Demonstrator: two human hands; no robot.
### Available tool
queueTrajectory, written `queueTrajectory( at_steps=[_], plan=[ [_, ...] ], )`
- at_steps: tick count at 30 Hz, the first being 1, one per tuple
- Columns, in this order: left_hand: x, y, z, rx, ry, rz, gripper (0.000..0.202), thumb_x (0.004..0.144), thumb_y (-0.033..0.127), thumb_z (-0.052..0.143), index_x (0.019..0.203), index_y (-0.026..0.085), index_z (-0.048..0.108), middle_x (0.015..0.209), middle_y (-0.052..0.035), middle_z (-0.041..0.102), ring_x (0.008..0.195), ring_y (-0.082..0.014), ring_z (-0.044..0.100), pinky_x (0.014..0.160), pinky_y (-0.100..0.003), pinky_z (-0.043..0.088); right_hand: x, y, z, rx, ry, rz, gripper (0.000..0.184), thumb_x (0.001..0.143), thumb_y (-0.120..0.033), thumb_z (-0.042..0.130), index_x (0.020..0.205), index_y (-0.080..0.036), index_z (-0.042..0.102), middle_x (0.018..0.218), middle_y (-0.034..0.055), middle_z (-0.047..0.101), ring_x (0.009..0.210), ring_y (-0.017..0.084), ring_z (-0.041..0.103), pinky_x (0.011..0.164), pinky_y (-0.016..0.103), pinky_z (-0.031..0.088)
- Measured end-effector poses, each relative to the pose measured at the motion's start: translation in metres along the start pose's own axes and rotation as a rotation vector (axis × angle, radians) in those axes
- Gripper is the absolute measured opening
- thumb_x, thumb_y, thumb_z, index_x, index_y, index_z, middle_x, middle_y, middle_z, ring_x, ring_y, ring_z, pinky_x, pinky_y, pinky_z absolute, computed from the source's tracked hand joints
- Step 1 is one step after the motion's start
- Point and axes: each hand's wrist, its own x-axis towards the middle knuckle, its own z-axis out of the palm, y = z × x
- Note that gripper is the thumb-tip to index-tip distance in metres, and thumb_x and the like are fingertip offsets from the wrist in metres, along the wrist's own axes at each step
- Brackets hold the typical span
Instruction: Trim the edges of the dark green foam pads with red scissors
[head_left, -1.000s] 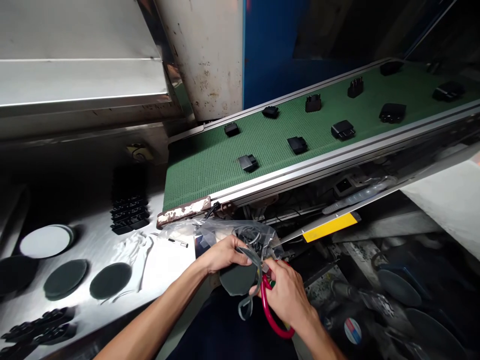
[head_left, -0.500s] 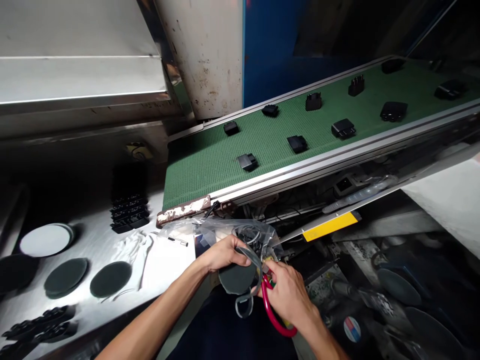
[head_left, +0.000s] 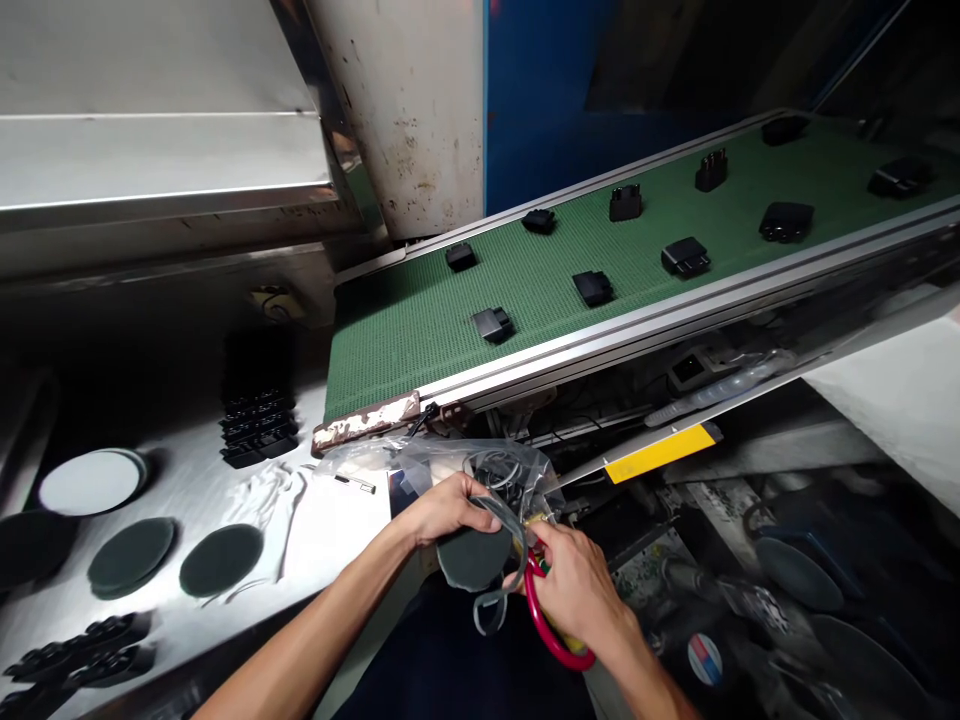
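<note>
My left hand [head_left: 442, 508] is closed on a dark grey round pad [head_left: 472, 558], thumb on top, just in front of the steel bench. My right hand [head_left: 577, 590] grips red-handled scissors [head_left: 551, 635] whose blades meet the pad's right edge. A thin trimmed strip [head_left: 491, 610] curls down from the pad. Behind both hands lies a clear plastic bag [head_left: 480, 465] with grey trimmings inside.
A sloping green conveyor belt [head_left: 420, 325] carries several black plastic parts [head_left: 493, 323]. On the steel bench [head_left: 322, 530] at left lie round pads [head_left: 220, 558], a white-topped disc [head_left: 91, 481], stacked black parts [head_left: 259, 430] and white scraps [head_left: 270, 495]. Dark discs [head_left: 795, 575] sit low at right.
The scissors have worked slightly along the pad's edge and the hanging strip has shifted a little; my hands stay in the same place.
</note>
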Motion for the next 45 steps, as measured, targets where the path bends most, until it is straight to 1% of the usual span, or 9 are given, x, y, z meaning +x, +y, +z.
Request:
queueTrajectory(
  at_steps=[5, 10, 14, 19, 23, 29, 36, 41, 45],
  plan=[
    [0.001, -0.007, 0.003, -0.064, 0.016, -0.040, 0.028, 0.059, 0.033, 0.080, 0.078, 0.013, 0.074, 0.068, -0.0047, 0.071, 0.057, -0.0172, 0.060, 0.058, -0.028, 0.049, -0.001, 0.002, 0.001, 0.050, -0.032, 0.004, 0.021, 0.077, -0.045, 0.065, 0.088, -0.028, 0.059, 0.082, -0.0014, 0.065, 0.075, 0.018, 0.060, 0.064, 0.027, 0.034],
    [0.005, -0.009, 0.005, -0.047, 0.019, 0.008, 0.022, 0.055, 0.023, 0.080, 0.072, 0.011, 0.074, 0.069, -0.0039, 0.071, 0.062, -0.0150, 0.058, 0.064, -0.024, 0.046, 0.001, 0.002, 0.008, 0.072, 0.030, -0.005, 0.046, 0.070, -0.049, 0.071, 0.108, -0.028, 0.057, 0.101, 0.0029, 0.062, 0.099, 0.024, 0.058, 0.084, 0.031, 0.040],
    [0.004, -0.005, 0.004, -0.042, 0.015, 0.003, 0.022, 0.057, 0.025, 0.079, 0.074, 0.012, 0.075, 0.067, -0.0035, 0.070, 0.059, -0.0151, 0.057, 0.062, -0.025, 0.047, 0.000, 0.001, 0.009, 0.080, 0.016, 0.031, 0.029, 0.075, -0.050, 0.065, 0.094, -0.029, 0.060, 0.094, 0.0007, 0.064, 0.088, 0.022, 0.060, 0.075, 0.031, 0.041],
    [0.004, 0.000, 0.004, -0.022, 0.009, 0.002, 0.021, 0.055, 0.025, 0.080, 0.072, 0.012, 0.075, 0.068, -0.0039, 0.071, 0.058, -0.0154, 0.057, 0.061, -0.025, 0.046, -0.001, 0.000, 0.009, 0.070, 0.052, 0.022, 0.044, 0.074, -0.049, 0.066, 0.111, -0.029, 0.057, 0.102, 0.0034, 0.064, 0.098, 0.024, 0.059, 0.082, 0.032, 0.041],
    [0.003, 0.004, 0.005, -0.013, -0.011, 0.025, 0.022, 0.057, 0.025, 0.079, 0.075, 0.012, 0.076, 0.070, -0.0031, 0.071, 0.060, -0.0140, 0.056, 0.063, -0.024, 0.045, -0.001, 0.000, 0.007, 0.085, 0.014, 0.065, 0.037, 0.072, -0.052, 0.068, 0.098, -0.027, 0.061, 0.093, 0.0021, 0.067, 0.089, 0.023, 0.061, 0.072, 0.029, 0.039],
    [0.003, 0.005, 0.004, -0.023, -0.029, 0.021, 0.023, 0.056, 0.024, 0.080, 0.076, 0.012, 0.076, 0.072, -0.0043, 0.073, 0.062, -0.0148, 0.057, 0.067, -0.025, 0.045, 0.003, -0.002, 0.004, 0.110, -0.024, 0.044, 0.054, 0.065, -0.054, 0.075, 0.109, -0.027, 0.059, 0.104, 0.0037, 0.066, 0.092, 0.021, 0.060, 0.074, 0.027, 0.039],
    [0.004, 0.004, 0.001, -0.070, -0.036, -0.044, 0.026, 0.050, 0.024, 0.082, 0.072, 0.013, 0.076, 0.066, -0.0031, 0.071, 0.058, -0.0147, 0.057, 0.062, -0.026, 0.046, 0.006, 0.002, 0.002, 0.047, -0.087, 0.042, 0.038, 0.073, -0.062, 0.063, 0.087, -0.027, 0.062, 0.080, 0.0001, 0.068, 0.076, 0.020, 0.061, 0.063, 0.027, 0.036],
    [0.008, -0.005, 0.003, -0.093, -0.009, -0.073, 0.024, 0.049, 0.021, 0.081, 0.071, 0.012, 0.075, 0.065, -0.0032, 0.071, 0.055, -0.0142, 0.056, 0.059, -0.025, 0.046, 0.008, 0.006, 0.007, 0.073, -0.159, 0.011, 0.092, 0.058, -0.061, 0.078, 0.134, -0.022, 0.045, 0.127, 0.0103, 0.057, 0.117, 0.030, 0.051, 0.096, 0.037, 0.038],
    [0.011, -0.009, 0.002, -0.092, 0.009, -0.097, 0.021, 0.049, 0.020, 0.078, 0.067, 0.011, 0.074, 0.061, -0.0037, 0.069, 0.052, -0.0151, 0.055, 0.053, -0.026, 0.045, 0.009, 0.005, 0.010, 0.034, -0.129, -0.032, 0.106, 0.056, -0.064, 0.077, 0.142, -0.019, 0.036, 0.128, 0.0128, 0.051, 0.123, 0.035, 0.043, 0.105, 0.045, 0.031]
  ],
)
